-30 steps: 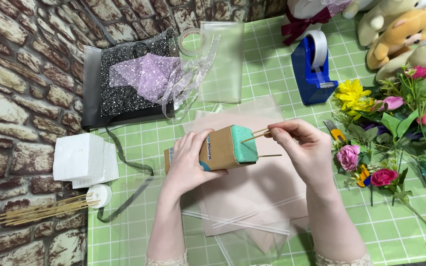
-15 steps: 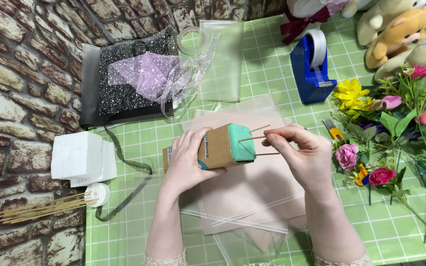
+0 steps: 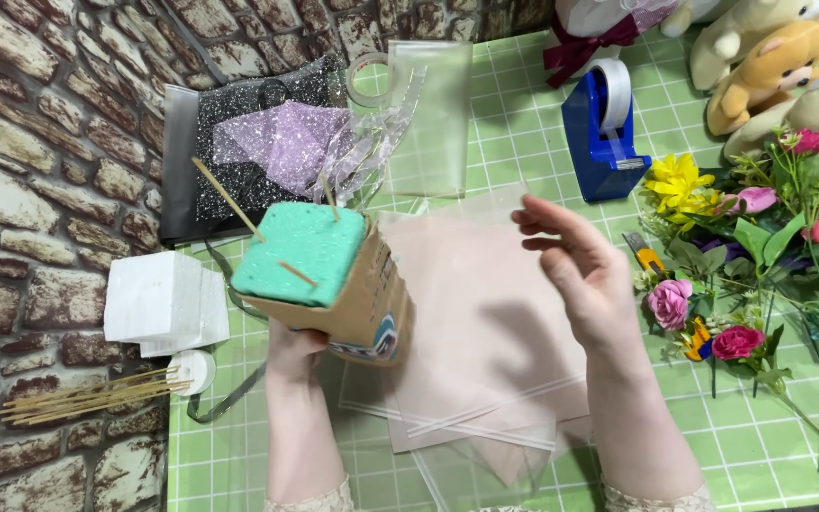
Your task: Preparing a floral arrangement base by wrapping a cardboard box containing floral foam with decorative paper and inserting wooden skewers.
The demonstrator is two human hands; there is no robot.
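- The left hand (image 3: 298,349) grips the cardboard box (image 3: 357,303) from below, tilted so its green foam block (image 3: 303,254) faces the camera, above the worktop (image 3: 523,123) near its left edge.
- Three thin wooden sticks (image 3: 227,198) stand in the foam; how deep they sit is hard to tell.
- The right hand (image 3: 588,275) hangs open and empty over the clear plastic sheets (image 3: 485,332).
- Judgement: keeping the box steady and well supported underneath should stop the sticks loosening or leaning.
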